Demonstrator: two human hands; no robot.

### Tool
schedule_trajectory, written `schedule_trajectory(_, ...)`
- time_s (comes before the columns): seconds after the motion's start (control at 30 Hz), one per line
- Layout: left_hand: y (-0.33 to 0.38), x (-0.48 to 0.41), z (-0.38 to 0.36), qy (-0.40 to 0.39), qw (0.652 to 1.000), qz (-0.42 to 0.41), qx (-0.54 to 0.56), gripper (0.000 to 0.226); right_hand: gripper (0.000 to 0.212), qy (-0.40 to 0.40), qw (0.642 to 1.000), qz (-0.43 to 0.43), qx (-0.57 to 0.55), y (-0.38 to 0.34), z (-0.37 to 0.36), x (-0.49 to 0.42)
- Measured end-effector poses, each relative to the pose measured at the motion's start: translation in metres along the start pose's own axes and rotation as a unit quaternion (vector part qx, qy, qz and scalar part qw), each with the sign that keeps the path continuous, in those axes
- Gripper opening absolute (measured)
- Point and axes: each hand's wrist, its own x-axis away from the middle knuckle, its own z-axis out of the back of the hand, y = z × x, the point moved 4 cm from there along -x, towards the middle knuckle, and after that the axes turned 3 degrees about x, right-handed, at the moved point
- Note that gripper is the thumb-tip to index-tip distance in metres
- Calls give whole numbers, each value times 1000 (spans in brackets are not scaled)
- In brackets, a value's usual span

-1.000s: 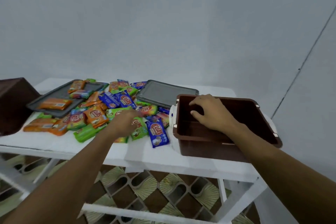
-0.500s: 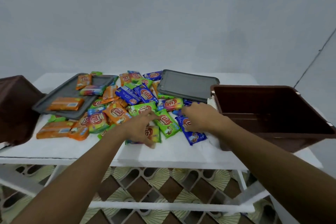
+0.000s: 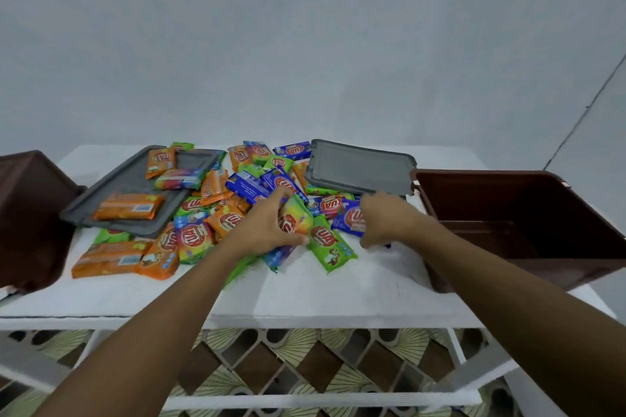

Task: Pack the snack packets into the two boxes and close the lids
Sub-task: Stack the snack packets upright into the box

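- Farthest left of the open box (image 3: 501,196): second brown box (image 3: 30,213), at the opposite end of the tabletop (image 3: 338,291), inside hidden.
- Closer to the open box: grey lid (image 3: 135,179) lying flat, a few packets on top.
- Between that lid and the open box: snack packets (image 3: 193,237) in a loose heap, overlapping, pointing every way.
- Left hand (image 3: 267,227) in the middle of the heap, well left of the open box, fingers and thumb clenched round a multicoloured packet (image 3: 298,218); long axis tilted, far end leaning toward the open box.
- Just right of that hand: green packet (image 3: 330,244) flat on the tabletop, long axis diagonal, near end pointing toward the open box's near corner.
- Right hand (image 3: 386,217) just left of the open box, fingers curled down onto a blue packet (image 3: 350,218), apparently pinching it; packet half hidden, axis hard to tell.
- Behind that hand, reaching the open box's left rim: second grey lid (image 3: 359,166), propped on packets.
- Step in hand, as judged: lifting one packet per hand, carrying both right into the open box. Grip the flat middle, not the crimped ends; lift clear before swinging, to avoid dragging neighbours off the tabletop; lay flat, long axes along the box's long wall, leaving room for the lid.
- No packet visible inside the open box: packing barely begun.
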Motion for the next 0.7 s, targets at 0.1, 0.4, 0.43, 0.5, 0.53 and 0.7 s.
schedule_trajectory(0.1,12,-9,13,57,994,33,90,92,64,47,997,20,-51,13,36,4)
schedule_trajectory(0.4,84,-40,17,143,978,-13,152,40,84,115,983,50,-136,101,68,33)
schedule_trajectory(0.43,92,-43,15,154,975,-15,159,37,84,123,982,48,-139,114,68,36)
schedule_trajectory(0.5,111,-50,6,178,966,-16,185,34,85,130,983,39,-126,143,65,42)
schedule_trajectory(0.53,119,-53,2,185,960,-13,211,34,85,131,984,34,-113,155,64,44)
schedule_trajectory(0.7,177,-76,-38,139,953,-44,266,30,86,113,991,14,-65,227,52,54)
